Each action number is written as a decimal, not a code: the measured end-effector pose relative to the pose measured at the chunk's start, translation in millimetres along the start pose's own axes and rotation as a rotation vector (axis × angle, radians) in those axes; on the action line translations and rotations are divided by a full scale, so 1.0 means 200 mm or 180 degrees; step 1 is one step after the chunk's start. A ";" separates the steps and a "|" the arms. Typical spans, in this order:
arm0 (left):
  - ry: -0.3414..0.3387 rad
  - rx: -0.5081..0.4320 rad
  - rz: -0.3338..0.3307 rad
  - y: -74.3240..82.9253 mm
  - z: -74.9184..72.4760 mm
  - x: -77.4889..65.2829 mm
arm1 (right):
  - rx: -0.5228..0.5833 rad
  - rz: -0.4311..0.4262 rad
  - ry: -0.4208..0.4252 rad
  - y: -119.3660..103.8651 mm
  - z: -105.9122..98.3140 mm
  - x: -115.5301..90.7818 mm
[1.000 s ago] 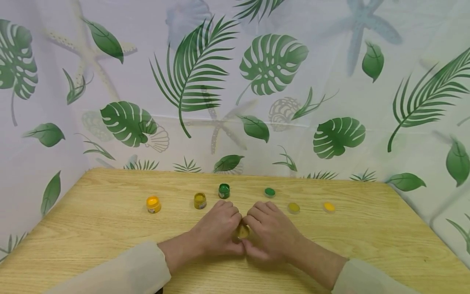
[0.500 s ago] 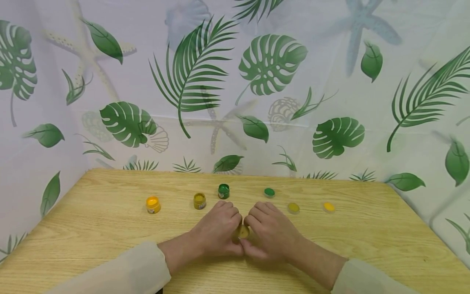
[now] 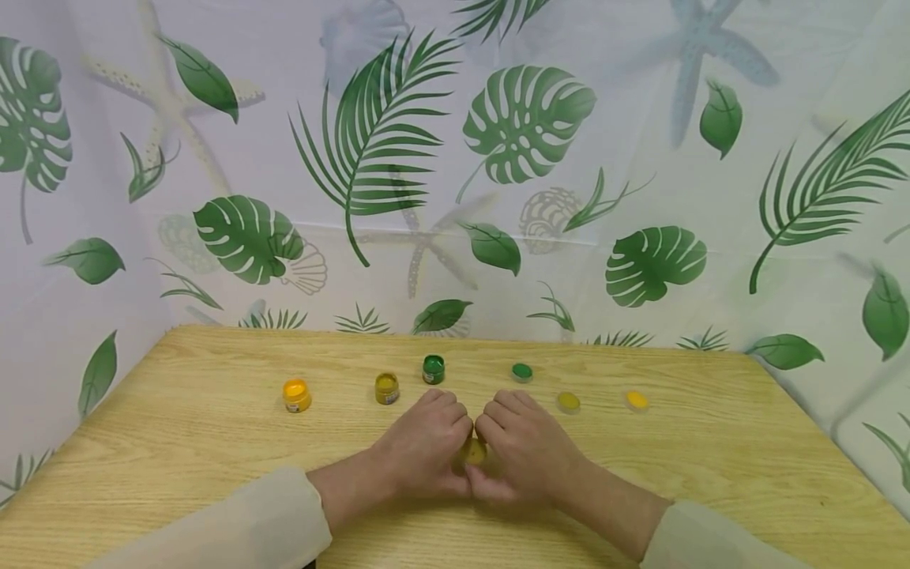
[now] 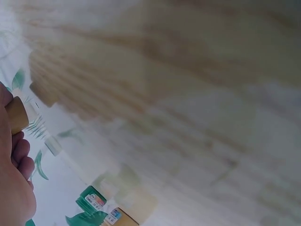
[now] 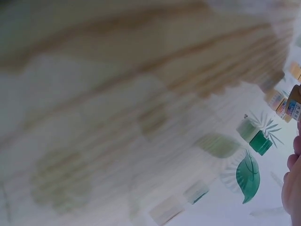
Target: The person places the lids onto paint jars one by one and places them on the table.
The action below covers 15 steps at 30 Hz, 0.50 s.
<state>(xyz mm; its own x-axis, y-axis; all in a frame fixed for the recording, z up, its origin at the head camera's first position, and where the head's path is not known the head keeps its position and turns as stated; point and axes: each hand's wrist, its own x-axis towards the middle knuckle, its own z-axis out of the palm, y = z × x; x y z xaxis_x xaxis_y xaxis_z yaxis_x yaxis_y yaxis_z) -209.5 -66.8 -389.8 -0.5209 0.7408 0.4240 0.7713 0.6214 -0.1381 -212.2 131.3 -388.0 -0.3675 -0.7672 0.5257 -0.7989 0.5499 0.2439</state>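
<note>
Near the front middle of the table, my left hand (image 3: 430, 442) and right hand (image 3: 522, 446) meet around a small ochre-brown paint jar (image 3: 475, 453). Fingers of both hands curl over its far side, and the thumbs come together at its near side. Much of the jar is hidden by the hands in the head view. In the left wrist view the brown jar (image 4: 18, 115) shows a paler, clear-looking end by the fingers. The right wrist view catches the jar's printed label (image 5: 294, 109) just above the curled fingers.
Beyond the hands stand uncapped paint jars: orange-yellow (image 3: 296, 397), olive (image 3: 387, 390) and dark green (image 3: 434, 370). Paint-stained lids lie to the right, one green (image 3: 522, 372), one olive (image 3: 569, 403), one yellow (image 3: 637, 401). A leaf-print cloth (image 3: 455, 276) hangs behind the wooden table (image 3: 711, 458).
Both hands keep their grip on the paint jar, which has shifted very slightly to the right with them. The other jars and the lids stay where they were.
</note>
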 end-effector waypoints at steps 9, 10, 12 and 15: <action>-0.0034 0.0067 0.0080 0.01 0.00 0.01 | 0.0113 0.0056 0.0030 -0.01 -0.01 0.00; -0.0031 0.0050 0.0059 0.01 0.00 0.01 | 0.0112 0.0043 0.0041 0.00 -0.01 0.00; -0.0018 0.0002 0.0011 0.00 0.00 0.01 | 0.0117 0.0031 0.0018 0.00 -0.01 0.00; 0.0020 -0.0054 -0.0044 0.00 0.00 0.00 | 0.0160 0.0009 -0.0027 0.01 -0.01 0.00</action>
<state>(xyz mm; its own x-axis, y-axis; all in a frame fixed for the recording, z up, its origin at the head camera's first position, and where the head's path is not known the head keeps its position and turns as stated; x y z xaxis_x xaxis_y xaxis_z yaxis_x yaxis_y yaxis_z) -209.6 -66.1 -389.4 -0.5292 0.7306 0.4314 0.7702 0.6270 -0.1171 -212.6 133.0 -385.8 -0.3738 -0.7685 0.5193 -0.8206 0.5350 0.2011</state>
